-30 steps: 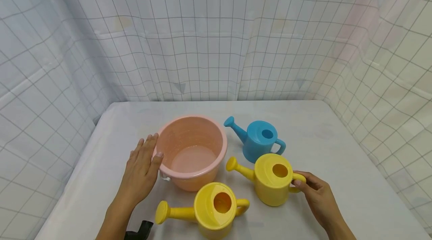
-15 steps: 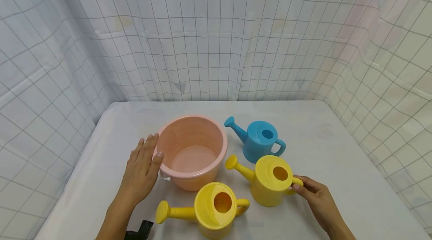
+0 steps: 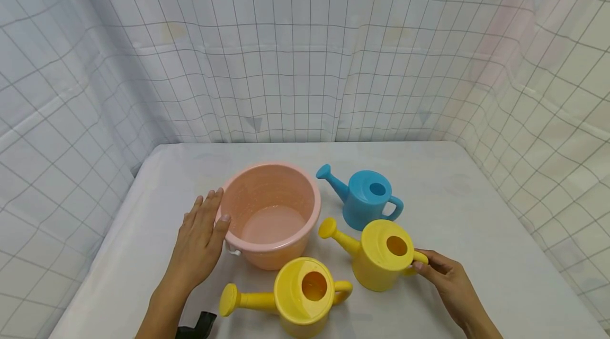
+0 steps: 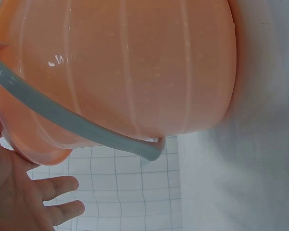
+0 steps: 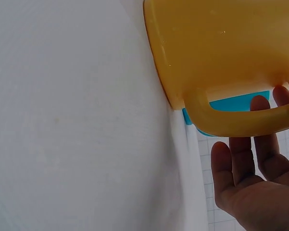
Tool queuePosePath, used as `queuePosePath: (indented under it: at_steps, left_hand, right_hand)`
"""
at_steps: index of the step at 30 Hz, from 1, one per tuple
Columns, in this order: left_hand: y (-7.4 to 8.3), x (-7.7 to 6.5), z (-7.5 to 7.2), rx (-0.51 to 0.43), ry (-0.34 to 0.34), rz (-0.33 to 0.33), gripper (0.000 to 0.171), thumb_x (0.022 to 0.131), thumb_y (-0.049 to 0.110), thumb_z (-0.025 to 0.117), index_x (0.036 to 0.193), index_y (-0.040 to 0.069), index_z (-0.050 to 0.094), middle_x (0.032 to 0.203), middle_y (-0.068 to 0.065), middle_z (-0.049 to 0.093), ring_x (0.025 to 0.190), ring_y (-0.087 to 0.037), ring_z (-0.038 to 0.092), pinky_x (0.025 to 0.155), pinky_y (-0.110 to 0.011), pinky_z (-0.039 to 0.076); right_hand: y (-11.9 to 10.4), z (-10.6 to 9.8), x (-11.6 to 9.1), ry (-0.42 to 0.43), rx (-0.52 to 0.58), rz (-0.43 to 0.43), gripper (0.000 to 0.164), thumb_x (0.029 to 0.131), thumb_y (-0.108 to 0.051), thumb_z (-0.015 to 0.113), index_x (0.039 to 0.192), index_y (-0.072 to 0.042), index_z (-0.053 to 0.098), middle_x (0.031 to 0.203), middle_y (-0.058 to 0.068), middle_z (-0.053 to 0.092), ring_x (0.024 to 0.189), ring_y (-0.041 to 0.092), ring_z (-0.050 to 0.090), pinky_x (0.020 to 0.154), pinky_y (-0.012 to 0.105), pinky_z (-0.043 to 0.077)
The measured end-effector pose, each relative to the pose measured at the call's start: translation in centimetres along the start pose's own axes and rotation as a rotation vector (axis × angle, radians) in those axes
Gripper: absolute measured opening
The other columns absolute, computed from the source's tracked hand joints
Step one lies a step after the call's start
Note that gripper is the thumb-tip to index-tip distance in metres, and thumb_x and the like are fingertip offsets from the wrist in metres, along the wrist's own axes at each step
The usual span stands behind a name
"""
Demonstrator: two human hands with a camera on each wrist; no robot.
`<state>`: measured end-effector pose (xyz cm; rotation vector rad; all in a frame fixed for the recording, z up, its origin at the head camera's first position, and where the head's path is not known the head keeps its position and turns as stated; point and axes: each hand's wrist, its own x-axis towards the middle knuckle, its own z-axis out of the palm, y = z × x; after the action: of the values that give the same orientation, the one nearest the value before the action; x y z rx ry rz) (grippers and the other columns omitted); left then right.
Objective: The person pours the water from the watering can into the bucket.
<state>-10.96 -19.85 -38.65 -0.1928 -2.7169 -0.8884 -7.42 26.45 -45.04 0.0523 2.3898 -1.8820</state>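
Note:
My right hand (image 3: pixel 450 283) pinches the handle (image 5: pixel 245 122) of a yellow watering can (image 3: pixel 374 254), thumb on the near side. The can tips slightly back toward its handle, its spout raised and pointing left at the pink bucket (image 3: pixel 267 248). Against the bucket's left rim lies my left hand (image 3: pixel 196 246), fingers straight and thumb at the rim. In the left wrist view the bucket's pale grey carrying handle (image 4: pixel 72 120) hangs down its outer wall. A second yellow watering can (image 3: pixel 297 280) stands in front of the bucket, untouched, its spout to the left.
A blue watering can (image 3: pixel 357 209) stands behind the right yellow one, right of the bucket. Part of a black object (image 3: pixel 202 326) shows at the bottom edge. White cloth covers the table (image 3: pixel 495 233), and gridded white curtains (image 3: pixel 305 63) enclose it on three sides.
The yellow watering can in my right hand has tilted back: its handle dropped, its spout rose a little and its base swung left. My left hand and the bucket stay put.

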Motion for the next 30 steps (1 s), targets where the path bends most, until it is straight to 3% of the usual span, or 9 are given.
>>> queuePosePath:
  at_steps: [6, 13, 21, 30]
  left_hand:
    - [0.0, 0.0, -0.1, 0.004, -0.002, 0.001, 0.055, 0.101, 0.037, 0.035, 0.152, 0.025, 0.019, 0.155, -0.018, 0.025, 0.146, -0.041, 0.012, 0.110, -0.068, 0.008]
    - [0.1, -0.1, -0.2, 0.002, -0.004, 0.002, 0.055, 0.101, 0.037, 0.035, 0.152, 0.025, 0.019, 0.155, -0.018, 0.025, 0.145, -0.042, 0.012, 0.110, -0.069, 0.008]
    - [0.1, 0.0, -0.1, 0.004, -0.017, -0.006, 0.055, 0.101, 0.038, 0.034, 0.152, 0.026, 0.018, 0.156, -0.017, 0.024, 0.146, -0.041, 0.011, 0.110, -0.069, 0.007]
    - [0.2, 0.0, -0.3, 0.005, -0.010, -0.005, 0.055, 0.101, 0.037, 0.035, 0.152, 0.025, 0.019, 0.156, -0.017, 0.024, 0.146, -0.041, 0.011, 0.110, -0.069, 0.007]
  right_hand:
    - [-0.4, -0.4, 0.0, -0.003, -0.027, -0.049, 0.036, 0.094, -0.016, 0.057, 0.126, 0.002, 0.056, 0.115, -0.018, 0.064, 0.104, -0.002, 0.059, 0.086, 0.014, 0.049]
    - [-1.5, -1.1, 0.8, 0.062, -0.044, -0.094, 0.039, 0.095, -0.017, 0.056, 0.128, 0.003, 0.053, 0.108, -0.008, 0.067, 0.103, 0.001, 0.058, 0.087, 0.009, 0.046]
    - [-2.6, -1.7, 2.6, 0.133, -0.069, -0.144, 0.040, 0.094, -0.019, 0.058, 0.128, 0.001, 0.054, 0.107, -0.009, 0.067, 0.100, 0.000, 0.060, 0.087, 0.008, 0.046]
    - [-3.3, -1.5, 4.7, 0.129, -0.155, -0.162, 0.044, 0.094, -0.030, 0.057, 0.130, -0.004, 0.054, 0.114, -0.009, 0.065, 0.101, -0.006, 0.059, 0.086, 0.005, 0.045]
